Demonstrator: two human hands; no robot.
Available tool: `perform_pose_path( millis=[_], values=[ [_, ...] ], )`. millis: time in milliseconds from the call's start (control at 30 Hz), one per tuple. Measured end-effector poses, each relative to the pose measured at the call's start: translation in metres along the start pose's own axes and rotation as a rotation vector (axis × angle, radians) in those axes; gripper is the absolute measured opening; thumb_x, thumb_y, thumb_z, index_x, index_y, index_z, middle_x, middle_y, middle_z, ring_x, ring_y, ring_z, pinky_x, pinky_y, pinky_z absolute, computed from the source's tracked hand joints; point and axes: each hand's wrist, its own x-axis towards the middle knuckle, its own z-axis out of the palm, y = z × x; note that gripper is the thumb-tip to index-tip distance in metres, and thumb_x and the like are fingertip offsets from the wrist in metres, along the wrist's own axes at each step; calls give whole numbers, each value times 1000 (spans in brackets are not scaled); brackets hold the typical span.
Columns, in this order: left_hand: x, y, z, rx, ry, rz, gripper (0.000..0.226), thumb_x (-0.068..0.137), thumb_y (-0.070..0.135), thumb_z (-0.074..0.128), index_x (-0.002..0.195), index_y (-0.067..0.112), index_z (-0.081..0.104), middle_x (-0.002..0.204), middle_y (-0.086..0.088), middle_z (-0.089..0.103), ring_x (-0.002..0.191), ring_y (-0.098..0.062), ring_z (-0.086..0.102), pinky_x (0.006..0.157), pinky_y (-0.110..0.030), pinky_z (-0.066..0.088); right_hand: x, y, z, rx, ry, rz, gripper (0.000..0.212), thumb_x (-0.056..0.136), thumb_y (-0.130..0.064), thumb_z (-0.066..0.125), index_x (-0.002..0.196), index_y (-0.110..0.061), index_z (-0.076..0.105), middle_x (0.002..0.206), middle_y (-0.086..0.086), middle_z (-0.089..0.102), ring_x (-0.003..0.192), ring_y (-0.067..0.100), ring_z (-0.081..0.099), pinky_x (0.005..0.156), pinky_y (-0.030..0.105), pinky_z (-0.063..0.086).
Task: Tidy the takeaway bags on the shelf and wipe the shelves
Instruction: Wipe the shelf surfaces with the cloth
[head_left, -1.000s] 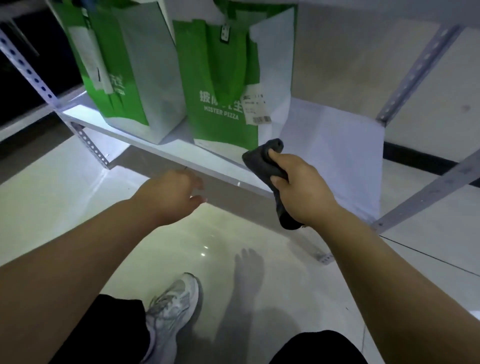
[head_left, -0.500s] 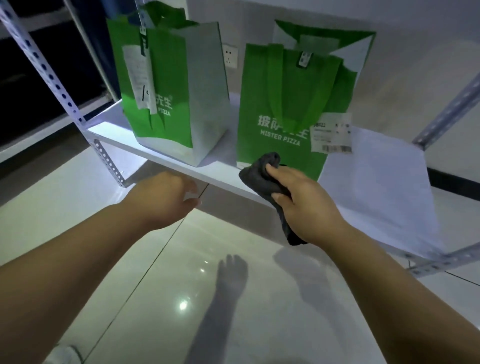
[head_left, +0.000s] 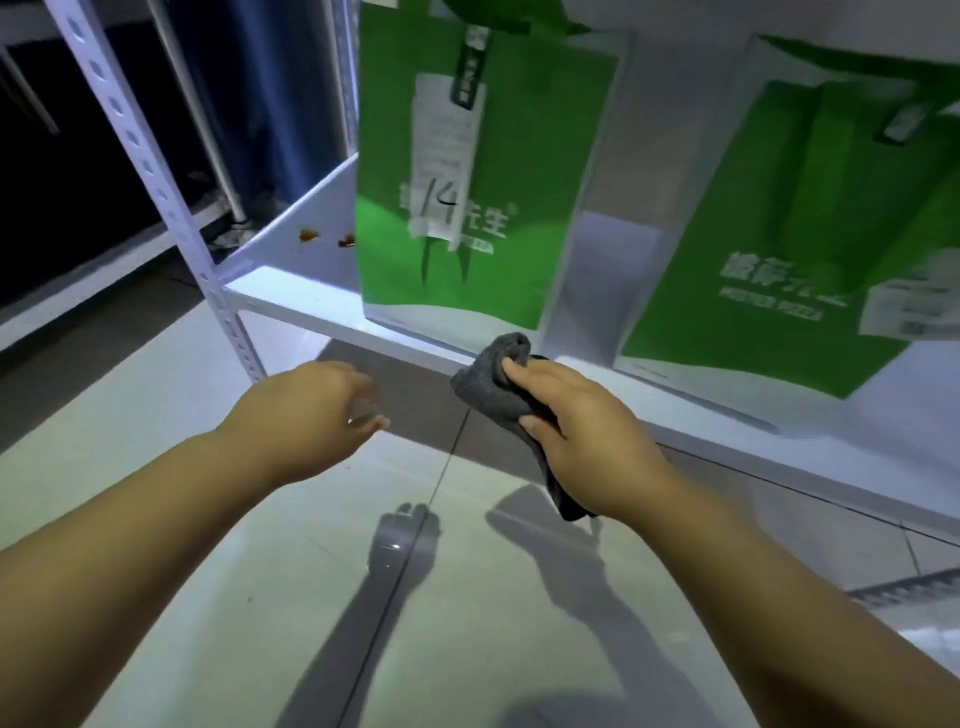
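Nearest the camera, two bare forearms reach forward over a pale tiled floor (head_left: 218, 597), where their two shadows fall; both elbows are cut off by the frame.

The left hand (head_left: 306, 415) hovers short of the shelf with its grip empty. Its fingers look loosely bent, though motion blur smears their tips. The right hand (head_left: 576, 436) has its grip closed on one grey cloth (head_left: 493, 384), thumb on top and fingers wrapped round it. The bunched upper end of the cloth lies against the front lip of the shelf (head_left: 311, 306) in the view, but I cannot tell whether it touches. Its lower end hangs out below the hand, and the middle is hidden in the palm.

On the white shelf stand two green-and-white takeaway bags, both upright and well apart from each other. The left bag (head_left: 493, 270) carries a white slip (head_left: 447, 156) with a handwritten mark that is hard to read. The right bag (head_left: 779, 234) is blurred and its white label is cut by the right edge. The tops of both bags run out of the frame.

Left of the left bag, two small brown spots (head_left: 309, 235) sit on the shelf board. One perforated upright post (head_left: 156, 171) holds the shelf's left corner. Behind it the room is dark and little can be made out.
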Motion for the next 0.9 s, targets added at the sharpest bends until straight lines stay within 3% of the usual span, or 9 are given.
perform_pose_path(
  millis=[233, 400, 500, 700, 800, 900],
  values=[
    [18, -112, -41, 11, -17, -27, 30, 89, 47, 49, 102, 24, 63, 106, 4, 63, 92, -21, 59, 69, -32, 49, 74, -87, 30, -1, -89, 8, 52, 93, -17, 52, 142, -28, 37, 141, -5, 42, 123, 25, 43, 99, 39, 38],
    [32, -175, -76, 8, 69, -51, 28, 89, 44, 50, 112, 30, 60, 112, 4, 63, 93, -22, 61, 65, -30, 47, 125, -137, 41, -82, -118, 15, 51, 94, -20, 49, 142, -29, 35, 142, -6, 41, 121, 30, 43, 96, 44, 40],
    [44, -200, -91, -16, 182, -103, 31, 89, 42, 50, 111, 20, 55, 108, -2, 63, 95, -28, 60, 67, -35, 49, 146, -155, 43, -119, -107, 1, 51, 93, -19, 50, 141, -27, 37, 139, -4, 44, 118, 32, 46, 93, 43, 42],
    [73, -207, -99, -171, 311, -270, 56, 87, 48, 54, 121, 8, 36, 114, -12, 58, 95, -35, 57, 61, -34, 35, 182, -167, 48, -173, -69, 23, 51, 92, -16, 48, 140, -28, 38, 136, -3, 46, 114, 33, 48, 90, 42, 43],
    [90, -197, -96, -270, 378, -256, 81, 87, 45, 55, 145, 8, 10, 130, -16, 48, 103, -36, 55, 64, -33, 33, 202, -168, 59, -209, -50, 16, 52, 92, -17, 45, 141, -28, 34, 135, -4, 45, 111, 32, 48, 88, 39, 43],
    [104, -192, -87, -299, 507, -252, 89, 89, 36, 56, 147, 3, -3, 137, -20, 41, 106, -37, 54, 67, -31, 32, 220, -170, 80, -243, -34, 67, 57, 92, -15, 44, 145, -28, 27, 141, -4, 37, 110, 32, 45, 88, 38, 39]
  ],
)
